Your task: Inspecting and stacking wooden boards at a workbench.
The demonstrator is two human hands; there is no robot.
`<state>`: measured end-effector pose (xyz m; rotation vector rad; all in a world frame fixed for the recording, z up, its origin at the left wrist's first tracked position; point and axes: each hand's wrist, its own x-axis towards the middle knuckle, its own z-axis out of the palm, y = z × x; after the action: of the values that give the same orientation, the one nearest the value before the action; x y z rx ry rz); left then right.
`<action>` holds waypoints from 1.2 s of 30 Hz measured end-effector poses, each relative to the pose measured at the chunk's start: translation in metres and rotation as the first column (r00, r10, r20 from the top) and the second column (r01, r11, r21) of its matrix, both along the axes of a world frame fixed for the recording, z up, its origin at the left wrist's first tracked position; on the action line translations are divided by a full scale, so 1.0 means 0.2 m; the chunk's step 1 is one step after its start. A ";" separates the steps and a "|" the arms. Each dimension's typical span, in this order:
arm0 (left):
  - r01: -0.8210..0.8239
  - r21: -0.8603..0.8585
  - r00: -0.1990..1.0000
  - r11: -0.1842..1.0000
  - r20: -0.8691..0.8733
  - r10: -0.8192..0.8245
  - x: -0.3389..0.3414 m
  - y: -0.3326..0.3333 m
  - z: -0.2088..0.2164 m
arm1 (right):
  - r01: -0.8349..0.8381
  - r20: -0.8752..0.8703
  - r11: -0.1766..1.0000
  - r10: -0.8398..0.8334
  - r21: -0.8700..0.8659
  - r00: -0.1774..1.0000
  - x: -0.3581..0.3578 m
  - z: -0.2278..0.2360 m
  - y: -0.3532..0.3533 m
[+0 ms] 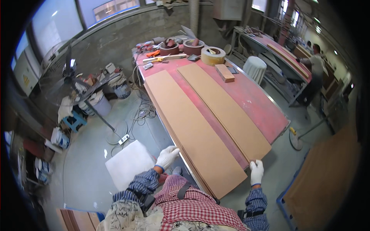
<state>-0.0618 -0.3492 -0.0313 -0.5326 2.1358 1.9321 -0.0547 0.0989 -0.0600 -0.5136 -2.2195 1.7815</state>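
Two long brown boards lie lengthwise on a red-topped table: a left board, stacked on at least one more, and a right board, also layered along its edge. My left hand, in a white glove, is beside the left stack's long edge. Its fingers are drawn together, and whatever they pinch is too small to make out. At the near end of the right board, my gloved right hand has its fingers curled at the corner, closed on the board's edge.
Sanding-belt rolls, a tape roll and a brick-like block sit on the table's far part. A floor fan and power strip stand left. Brown panels are at right. Another person works farther back.
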 end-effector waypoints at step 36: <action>-0.584 0.267 0.810 0.767 0.130 0.572 -2.40 -1.66 -0.48 | -0.669 0.463 0.743 0.601 -0.025 0.651 -2.25 0.22 -2.22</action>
<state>-0.5424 -0.6806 -0.1273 -1.2761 1.7196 2.4608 -0.5037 -0.3448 -0.0154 -0.0836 -3.1362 1.9043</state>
